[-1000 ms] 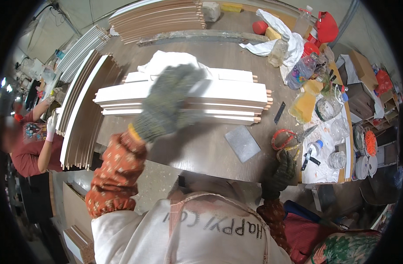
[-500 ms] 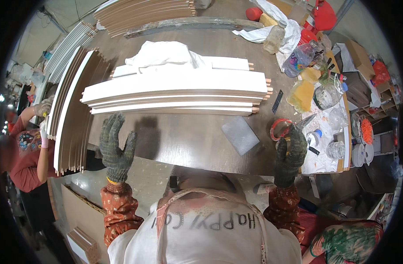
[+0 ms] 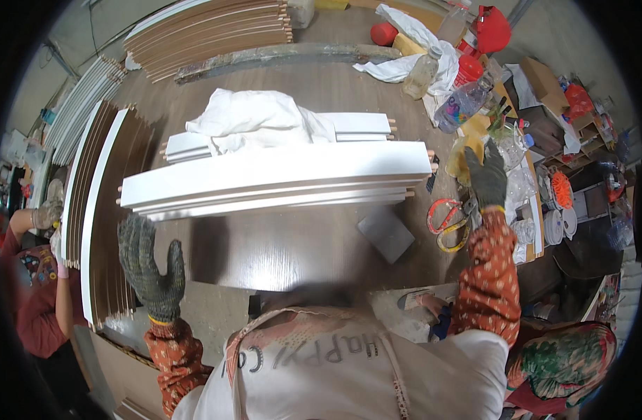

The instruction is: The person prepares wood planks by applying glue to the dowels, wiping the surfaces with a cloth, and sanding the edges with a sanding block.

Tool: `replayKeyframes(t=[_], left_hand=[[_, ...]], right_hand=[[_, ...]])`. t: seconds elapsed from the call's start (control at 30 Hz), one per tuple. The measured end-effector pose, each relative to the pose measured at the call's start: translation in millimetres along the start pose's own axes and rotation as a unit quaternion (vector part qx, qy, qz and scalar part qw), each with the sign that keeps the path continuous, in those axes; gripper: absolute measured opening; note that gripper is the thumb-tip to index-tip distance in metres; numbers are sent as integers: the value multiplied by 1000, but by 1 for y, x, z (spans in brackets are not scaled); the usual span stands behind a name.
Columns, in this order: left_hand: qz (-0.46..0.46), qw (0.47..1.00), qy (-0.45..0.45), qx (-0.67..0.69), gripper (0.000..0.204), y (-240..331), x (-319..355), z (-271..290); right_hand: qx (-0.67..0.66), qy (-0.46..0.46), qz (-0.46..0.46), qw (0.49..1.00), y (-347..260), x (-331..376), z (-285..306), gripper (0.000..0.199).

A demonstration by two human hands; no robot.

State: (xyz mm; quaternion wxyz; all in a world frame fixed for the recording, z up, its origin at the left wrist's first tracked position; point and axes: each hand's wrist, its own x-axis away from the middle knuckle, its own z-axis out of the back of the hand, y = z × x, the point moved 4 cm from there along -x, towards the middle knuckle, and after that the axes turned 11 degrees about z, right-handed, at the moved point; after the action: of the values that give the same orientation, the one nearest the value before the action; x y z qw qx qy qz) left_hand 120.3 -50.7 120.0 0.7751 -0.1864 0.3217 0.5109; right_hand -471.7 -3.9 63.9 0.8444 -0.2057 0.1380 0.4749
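A stack of long white slats with wooden pegs at their ends lies across the table before me. Behind it, a crumpled white cloth rests on more white slats. My left hand, in a dark knitted glove, is held up beside the stack's near left end with its fingers stretched and nothing in it. Over on the right, my gloved right hand reaches out with fingers apart, by a yellow sponge. Scissors with red and yellow handles lie just below it. A flat grey block sits near the front edge.
Slats stand stacked at the left and far back. A worn long bar lies across the rear. Plastic bottles and rags crowd the right side. A co-worker in a red shirt handles the left slats; another person sits lower right.
My right hand has gone forward from over the scissors to beside the yellow sponge, uncovering the scissors' handles. My left hand has shifted left and nearer to me. The whole view has turned slightly.
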Motion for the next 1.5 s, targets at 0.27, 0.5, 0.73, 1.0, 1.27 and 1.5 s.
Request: replayKeyframes(t=[0.27, 0.5, 0.73, 1.0, 1.27, 1.5], left_hand=[[-28, 1000, -6, -2, 52, -32, -2, 6], [-24, 997, 32, 72, 50, -33, -25, -6], [-84, 989, 50, 114, 48, -13, -61, -12], [-60, 994, -29, 82, 40, -22, -60, -45], [-75, 995, -7, 58, 41, -23, -57, -49], [-54, 996, -34, 66, 39, -42, -62, -44]], right_hand=[[-93, -4, -26, 995, 40, -13, -35, 82], [-740, -8, -133, 659, 9, 60, 59, 49], [-837, 14, -161, 523, -58, 99, 87, 48], [-255, 100, 206, 940, -162, 107, 127, 67], [17, 128, 229, 965, -146, 118, 127, 62], [-22, 115, 251, 961, -155, 125, 100, 62]])
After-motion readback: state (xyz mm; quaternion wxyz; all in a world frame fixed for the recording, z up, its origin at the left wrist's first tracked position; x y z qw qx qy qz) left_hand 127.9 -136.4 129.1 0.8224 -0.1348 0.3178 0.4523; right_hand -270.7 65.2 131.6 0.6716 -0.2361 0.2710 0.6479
